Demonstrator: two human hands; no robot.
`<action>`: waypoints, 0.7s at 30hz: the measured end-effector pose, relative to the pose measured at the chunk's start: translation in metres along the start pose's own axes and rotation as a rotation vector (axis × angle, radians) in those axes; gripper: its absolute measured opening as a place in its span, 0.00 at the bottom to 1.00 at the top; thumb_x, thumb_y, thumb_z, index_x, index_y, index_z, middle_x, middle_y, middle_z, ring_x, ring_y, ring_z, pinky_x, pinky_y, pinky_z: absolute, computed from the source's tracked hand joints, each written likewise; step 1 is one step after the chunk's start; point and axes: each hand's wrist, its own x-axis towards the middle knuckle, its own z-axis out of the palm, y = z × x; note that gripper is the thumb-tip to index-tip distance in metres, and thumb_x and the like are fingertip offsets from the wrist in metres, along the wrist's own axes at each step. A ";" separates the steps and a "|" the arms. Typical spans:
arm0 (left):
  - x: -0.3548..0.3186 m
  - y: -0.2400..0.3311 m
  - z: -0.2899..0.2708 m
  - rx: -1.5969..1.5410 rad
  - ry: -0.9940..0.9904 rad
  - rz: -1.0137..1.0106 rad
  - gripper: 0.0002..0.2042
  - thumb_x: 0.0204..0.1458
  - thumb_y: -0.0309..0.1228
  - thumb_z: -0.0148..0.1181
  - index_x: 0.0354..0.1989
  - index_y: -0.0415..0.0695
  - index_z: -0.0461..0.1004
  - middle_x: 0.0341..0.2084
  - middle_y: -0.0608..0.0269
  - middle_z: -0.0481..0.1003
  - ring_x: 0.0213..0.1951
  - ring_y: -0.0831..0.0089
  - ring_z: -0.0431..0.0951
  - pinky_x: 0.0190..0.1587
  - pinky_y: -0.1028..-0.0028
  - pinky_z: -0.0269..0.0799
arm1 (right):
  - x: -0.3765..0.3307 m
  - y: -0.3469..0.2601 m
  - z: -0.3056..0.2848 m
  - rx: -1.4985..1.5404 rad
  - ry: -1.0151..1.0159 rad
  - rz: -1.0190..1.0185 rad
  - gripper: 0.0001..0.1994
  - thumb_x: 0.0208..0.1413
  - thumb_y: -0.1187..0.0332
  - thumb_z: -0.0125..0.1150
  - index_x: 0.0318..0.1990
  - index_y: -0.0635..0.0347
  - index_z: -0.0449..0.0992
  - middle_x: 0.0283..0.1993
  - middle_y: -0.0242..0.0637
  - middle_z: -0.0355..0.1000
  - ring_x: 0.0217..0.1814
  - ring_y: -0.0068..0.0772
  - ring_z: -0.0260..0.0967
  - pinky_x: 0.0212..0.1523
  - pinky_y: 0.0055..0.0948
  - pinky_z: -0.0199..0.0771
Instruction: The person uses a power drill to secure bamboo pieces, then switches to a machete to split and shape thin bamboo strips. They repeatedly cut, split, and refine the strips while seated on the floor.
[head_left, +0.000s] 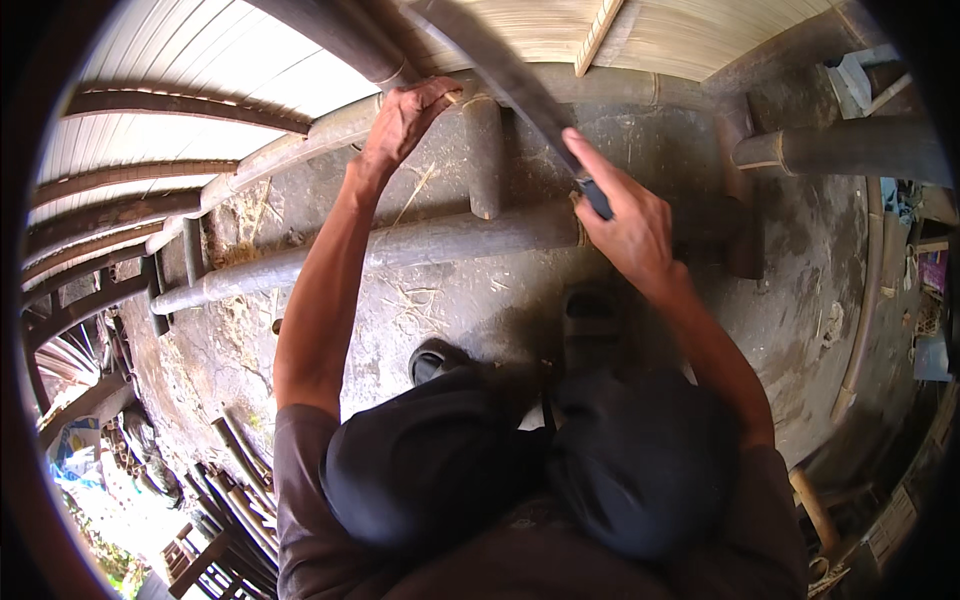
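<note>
My right hand (630, 222) is closed round the dark handle of a machete (505, 80). Its index finger lies along the back of the blade, which slants up and left and is slightly blurred. My left hand (408, 122) is closed at the lower end of a thick dark bamboo pole (335, 35), by the frame's upper rail (590, 88). A small pale piece (454, 97) shows at its fingertips; the rest of it is hidden by the fingers. The blade passes to the right of the left hand, apart from it.
A lower bamboo rail (400, 247) crosses in front of my feet, with a short upright post (484, 155) between the rails. Another thick bamboo pole (850, 150) juts in from the right. Several bamboo lengths (240, 500) lie at the lower left. Pale slatted panels (660, 35) rest beyond.
</note>
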 end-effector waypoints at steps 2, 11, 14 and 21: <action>0.000 0.012 -0.006 0.020 -0.019 0.039 0.10 0.59 0.26 0.49 0.45 0.40 0.75 0.42 0.48 0.77 0.38 0.58 0.81 0.34 0.66 0.82 | -0.006 -0.001 -0.017 0.154 0.166 -0.094 0.34 0.47 0.78 0.59 0.64 0.44 0.63 0.53 0.44 0.72 0.49 0.43 0.74 0.49 0.34 0.75; -0.105 0.073 0.003 -0.059 0.102 -0.077 0.21 0.50 0.13 0.47 0.52 0.47 0.72 0.51 0.51 0.73 0.56 0.53 0.71 0.54 0.64 0.75 | -0.123 0.027 -0.035 0.101 -0.073 0.399 0.30 0.49 0.77 0.55 0.64 0.55 0.63 0.49 0.45 0.70 0.46 0.37 0.69 0.46 0.30 0.71; -0.097 0.090 0.007 -0.036 0.138 -0.033 0.20 0.50 0.14 0.49 0.51 0.45 0.72 0.44 0.49 0.74 0.48 0.51 0.75 0.45 0.60 0.77 | -0.145 0.025 -0.029 0.078 -0.110 0.483 0.32 0.46 0.76 0.57 0.64 0.53 0.64 0.33 0.44 0.71 0.26 0.27 0.65 0.32 0.25 0.69; -0.051 0.054 0.021 0.203 -0.215 -0.520 0.27 0.54 0.29 0.48 0.66 0.50 0.56 0.23 0.44 0.75 0.26 0.47 0.78 0.29 0.53 0.73 | -0.146 0.020 -0.018 0.072 -0.235 0.402 0.32 0.45 0.74 0.57 0.63 0.49 0.65 0.49 0.42 0.73 0.42 0.31 0.73 0.46 0.28 0.71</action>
